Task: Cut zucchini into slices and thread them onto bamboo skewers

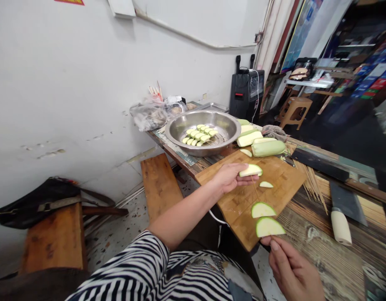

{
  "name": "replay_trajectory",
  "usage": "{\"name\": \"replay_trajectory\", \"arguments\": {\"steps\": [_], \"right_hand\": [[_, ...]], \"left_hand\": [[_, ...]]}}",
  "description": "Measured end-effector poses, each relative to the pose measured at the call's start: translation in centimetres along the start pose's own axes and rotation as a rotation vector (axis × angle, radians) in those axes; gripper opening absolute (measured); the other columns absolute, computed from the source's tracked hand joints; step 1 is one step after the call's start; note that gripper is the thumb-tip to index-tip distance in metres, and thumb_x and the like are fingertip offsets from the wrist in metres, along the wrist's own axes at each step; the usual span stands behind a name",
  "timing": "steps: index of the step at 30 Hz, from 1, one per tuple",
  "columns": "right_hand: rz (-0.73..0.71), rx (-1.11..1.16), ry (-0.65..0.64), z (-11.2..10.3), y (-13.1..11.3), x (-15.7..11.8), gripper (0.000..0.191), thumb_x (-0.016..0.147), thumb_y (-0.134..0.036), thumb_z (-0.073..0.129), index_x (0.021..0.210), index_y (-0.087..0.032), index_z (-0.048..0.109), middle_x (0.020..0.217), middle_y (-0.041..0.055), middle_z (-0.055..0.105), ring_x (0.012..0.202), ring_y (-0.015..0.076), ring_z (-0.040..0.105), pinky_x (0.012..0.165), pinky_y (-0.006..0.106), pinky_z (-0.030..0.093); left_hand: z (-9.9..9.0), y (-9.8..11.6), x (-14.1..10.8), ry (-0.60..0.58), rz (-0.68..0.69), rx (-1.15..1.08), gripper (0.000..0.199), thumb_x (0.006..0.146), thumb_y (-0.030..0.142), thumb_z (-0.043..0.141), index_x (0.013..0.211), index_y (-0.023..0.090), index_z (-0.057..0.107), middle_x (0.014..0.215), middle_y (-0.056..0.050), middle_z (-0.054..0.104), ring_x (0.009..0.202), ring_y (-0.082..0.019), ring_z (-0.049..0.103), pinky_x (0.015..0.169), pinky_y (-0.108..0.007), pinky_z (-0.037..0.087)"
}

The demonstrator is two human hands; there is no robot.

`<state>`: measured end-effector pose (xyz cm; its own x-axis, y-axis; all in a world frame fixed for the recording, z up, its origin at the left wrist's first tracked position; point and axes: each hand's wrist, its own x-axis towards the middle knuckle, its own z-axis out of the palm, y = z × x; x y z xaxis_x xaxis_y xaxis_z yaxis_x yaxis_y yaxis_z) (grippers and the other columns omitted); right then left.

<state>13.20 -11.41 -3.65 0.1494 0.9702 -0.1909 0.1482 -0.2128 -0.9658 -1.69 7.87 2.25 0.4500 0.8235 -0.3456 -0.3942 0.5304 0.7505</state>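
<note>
My left hand (228,177) is closed on a pale green zucchini slice (251,170) with a darker green rim, held above the cutting board (283,196). My right hand (293,265) pinches the near end of a thin wooden skewer (255,189). Two half-round zucchini pieces (270,227) are threaded on it, close to my right fingers. The skewer's far end reaches the slice in my left hand; whether it has pierced it I cannot tell. Loose slices lie on the board, one (266,184) just right of my left hand.
Behind the board a steel basin (172,136) holds several skewered slices. Peeled zucchini pieces (268,148) lie to its right. Bare skewers (310,184) and a cleaver (341,225) lie on the table's right side. A black speaker (239,98) stands by the wall; wooden benches (160,179) are at left.
</note>
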Motion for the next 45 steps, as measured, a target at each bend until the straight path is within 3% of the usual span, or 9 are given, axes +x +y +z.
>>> {"name": "replay_trajectory", "arguments": {"steps": [13, 22, 31, 39, 45], "right_hand": [[-0.001, 0.018, 0.017, 0.1, 0.2, -0.2, 0.039, 0.079, -0.05, 0.059, 0.096, -0.015, 0.065, 0.05, -0.0035, 0.044, 0.043, 0.0103, 0.041, 0.038, 0.02, 0.031], [0.076, 0.099, -0.006, -0.1, 0.4, -0.5, 0.04, 0.079, -0.051, 0.061, 0.096, -0.015, 0.065, 0.051, -0.0039, 0.044, 0.045, 0.0096, 0.039, 0.041, 0.02, 0.034], [0.035, 0.03, 0.016, -0.2, 1.0, -0.3, 0.041, 0.081, -0.051, 0.058, 0.097, -0.014, 0.064, 0.053, -0.0034, 0.045, 0.046, 0.0101, 0.041, 0.043, 0.02, 0.037], [0.037, 0.03, -0.052, -0.3, 0.5, -0.3, 0.042, 0.084, -0.052, 0.053, 0.102, -0.015, 0.059, 0.051, -0.0065, 0.036, 0.042, 0.0084, 0.032, 0.035, 0.019, 0.022], [0.045, 0.039, -0.04, -0.2, 0.5, -0.2, 0.041, 0.084, -0.053, 0.052, 0.1, -0.015, 0.058, 0.05, -0.0072, 0.034, 0.042, 0.0076, 0.028, 0.035, 0.019, 0.017]], "left_hand": [[-0.2, 0.0, -0.1, -0.009, 0.012, 0.006, 0.021, 0.088, 0.013, 0.047, 0.085, 0.005, 0.066, 0.081, -0.016, 0.071, 0.069, -0.019, 0.069, 0.073, -0.034, 0.056], [0.0, 0.0, -0.2, -0.007, 0.004, 0.019, 0.021, 0.088, 0.013, 0.046, 0.087, 0.004, 0.065, 0.078, -0.016, 0.071, 0.068, -0.018, 0.069, 0.073, -0.033, 0.056], [0.3, -0.2, -0.3, 0.0, 0.04, 0.04, 0.018, 0.087, 0.012, 0.047, 0.083, 0.005, 0.064, 0.073, -0.014, 0.071, 0.063, -0.018, 0.069, 0.06, -0.026, 0.056], [0.4, -0.4, -0.3, -0.014, 0.036, 0.065, 0.018, 0.086, 0.012, 0.049, 0.084, 0.006, 0.066, 0.078, -0.015, 0.071, 0.062, -0.018, 0.069, 0.059, -0.027, 0.055], [0.4, -0.4, -0.3, -0.02, 0.032, 0.053, 0.017, 0.085, 0.014, 0.051, 0.086, 0.006, 0.066, 0.081, -0.016, 0.071, 0.064, -0.019, 0.069, 0.062, -0.029, 0.055]]}}
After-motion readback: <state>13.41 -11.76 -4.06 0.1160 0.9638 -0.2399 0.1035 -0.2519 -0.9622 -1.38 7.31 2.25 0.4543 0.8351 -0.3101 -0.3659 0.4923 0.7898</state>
